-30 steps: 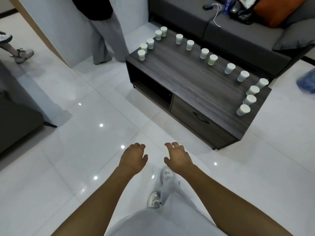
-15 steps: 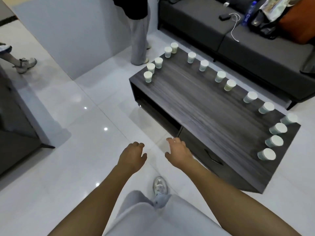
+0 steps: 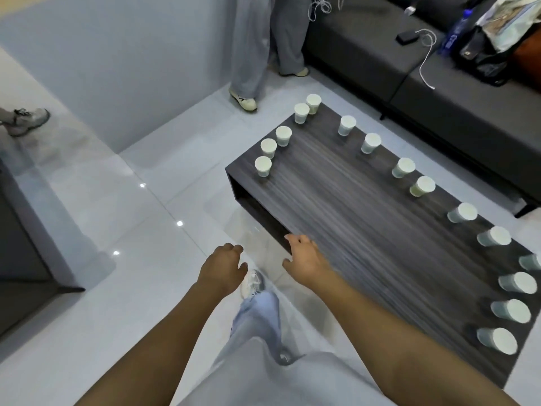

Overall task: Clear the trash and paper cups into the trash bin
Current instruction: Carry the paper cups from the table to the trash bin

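nearest the camera are the person's pale trousers (image 3: 263, 373) and two bare forearms reaching forward. the left hand (image 3: 223, 266) hangs over the white tiled floor (image 3: 123, 303) with its fingers loosely curled and nothing in it. the right hand (image 3: 304, 257) is just beside it, fingers relaxed and slightly spread, also holding nothing; it hovers at the near edge of the dark wooden coffee table (image 3: 351, 230). below and between the hands a white shoe (image 3: 251, 282) shows on the floor.

the paper cups stand upside down along three edges of the table top. at the right end, a blurred cluster starts with the nearest cup (image 3: 497, 341) and runs back up that edge. a spaced row follows the far long edge, among it one greenish cup (image 3: 422, 186). at the left end five more stand in a line, the closest of them the front left cup (image 3: 263, 166) by the table corner. no hand touches any cup.

beyond the table is a grey sofa (image 3: 439, 106) carrying a white cable (image 3: 426, 57), a blue bottle (image 3: 456, 30) and a black bag (image 3: 483, 57). a second person's grey trouser legs (image 3: 263, 45) stand at the table's far left corner, and another shoe (image 3: 26, 121) sits at the left edge.
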The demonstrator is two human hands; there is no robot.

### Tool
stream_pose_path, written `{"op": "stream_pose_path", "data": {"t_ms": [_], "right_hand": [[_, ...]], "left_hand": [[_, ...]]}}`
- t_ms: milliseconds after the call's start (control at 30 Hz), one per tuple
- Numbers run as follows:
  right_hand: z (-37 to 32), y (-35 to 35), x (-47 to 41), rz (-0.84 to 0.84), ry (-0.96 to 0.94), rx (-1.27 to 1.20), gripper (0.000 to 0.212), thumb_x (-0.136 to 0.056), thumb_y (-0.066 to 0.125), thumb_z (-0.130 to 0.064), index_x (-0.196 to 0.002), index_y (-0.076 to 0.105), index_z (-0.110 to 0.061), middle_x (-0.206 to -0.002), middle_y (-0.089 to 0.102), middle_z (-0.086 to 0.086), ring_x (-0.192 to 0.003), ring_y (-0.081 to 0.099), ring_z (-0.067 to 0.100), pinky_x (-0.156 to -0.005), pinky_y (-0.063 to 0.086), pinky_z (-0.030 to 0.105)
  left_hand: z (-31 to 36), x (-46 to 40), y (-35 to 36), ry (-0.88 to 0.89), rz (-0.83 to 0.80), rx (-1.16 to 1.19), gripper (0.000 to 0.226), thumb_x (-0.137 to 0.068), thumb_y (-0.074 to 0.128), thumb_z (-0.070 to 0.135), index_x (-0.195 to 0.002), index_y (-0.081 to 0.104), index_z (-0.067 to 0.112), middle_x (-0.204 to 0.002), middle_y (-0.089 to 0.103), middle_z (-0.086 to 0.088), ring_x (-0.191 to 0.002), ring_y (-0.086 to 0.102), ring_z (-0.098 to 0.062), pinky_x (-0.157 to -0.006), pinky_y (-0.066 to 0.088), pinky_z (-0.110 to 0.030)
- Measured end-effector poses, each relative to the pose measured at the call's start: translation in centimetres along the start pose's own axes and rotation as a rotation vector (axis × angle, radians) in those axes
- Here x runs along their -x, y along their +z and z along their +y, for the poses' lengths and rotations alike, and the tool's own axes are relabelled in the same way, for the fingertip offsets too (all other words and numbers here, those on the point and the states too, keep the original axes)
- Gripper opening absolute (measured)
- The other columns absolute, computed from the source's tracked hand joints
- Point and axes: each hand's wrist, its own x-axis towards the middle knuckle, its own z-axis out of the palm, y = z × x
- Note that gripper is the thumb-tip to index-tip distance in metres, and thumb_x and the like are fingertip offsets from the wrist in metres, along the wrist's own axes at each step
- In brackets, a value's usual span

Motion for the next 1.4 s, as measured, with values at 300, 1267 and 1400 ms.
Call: {"op": "stream_pose_path", "data": {"t_ms": [300, 1267, 1400], "right_hand": [[-3.6, -7.6, -13.2, 0.007, 0.067, -0.042, 0.056, -0.095, 0.051, -0.027, -0.146, 0.029, -0.020, -0.144, 0.035, 0.007, -0.131, 0.035, 0.027, -0.100, 0.042, 0.042], [-1.0, -10.7, -54.2, -0.102, -0.075, 0.123, 0.065, -0.089, 0.060, -0.028, -0.146, 0.028, -0.022, -0.148, 0.027, 0.007, -0.136, 0.024, 0.031, -0.099, 0.042, 0.047], [-0.4, -8.6, -56.5, -0.135, -0.098, 0.175, 0.070, -0.088, 0.064, -0.030, -0.147, 0.027, -0.024, -0.148, 0.026, 0.008, -0.135, 0.025, 0.033, -0.098, 0.042, 0.047]], "left_hand": [[-1.7, -14.4, -8.5, 0.037, -0.011, -0.003, 0.045, -0.097, 0.044, 0.032, -0.138, 0.042, 0.014, -0.135, 0.048, -0.005, -0.122, 0.045, -0.023, -0.089, 0.046, -0.035], [0.2, -48.4, 0.1, -0.142, -0.017, 0.159, 0.069, -0.083, 0.064, 0.045, -0.137, 0.035, 0.015, -0.145, 0.037, -0.006, -0.133, 0.033, -0.026, -0.101, 0.040, -0.040], [0.3, -50.0, 3.0, -0.182, -0.053, 0.198, 0.088, -0.078, 0.069, 0.049, -0.146, 0.024, 0.015, -0.153, 0.025, -0.006, -0.141, 0.022, -0.026, -0.111, 0.032, -0.044]]}}
